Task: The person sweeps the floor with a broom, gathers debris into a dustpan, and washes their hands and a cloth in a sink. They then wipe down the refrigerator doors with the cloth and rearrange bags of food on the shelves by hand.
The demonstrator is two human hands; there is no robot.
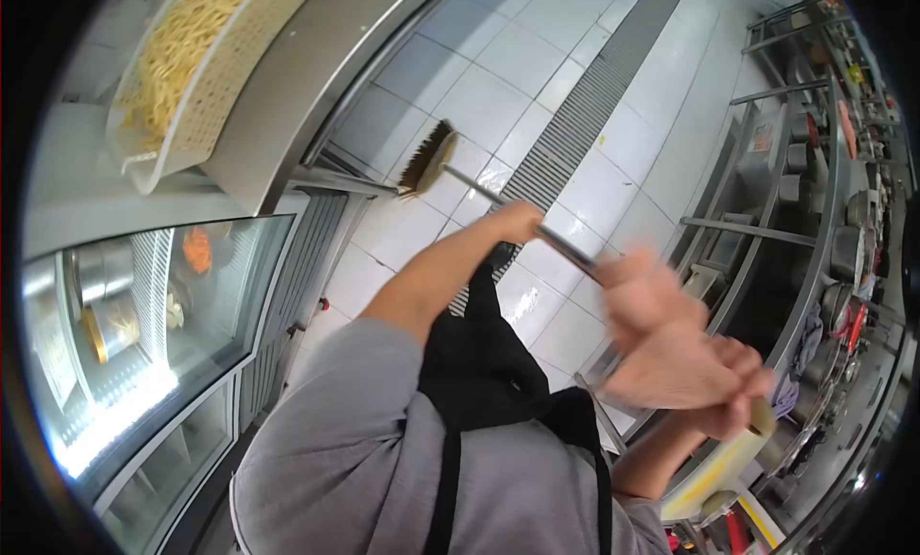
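Right now your left hand (517, 221) is closed around the metal handle of the broom (430, 158), partway down. Your right hand (676, 356), blurred, looks wrapped around its upper end. The bristles rest on the white tile floor (479, 100), just beside the foot of the steel desk (287, 85) and near the drain grate (586, 104).
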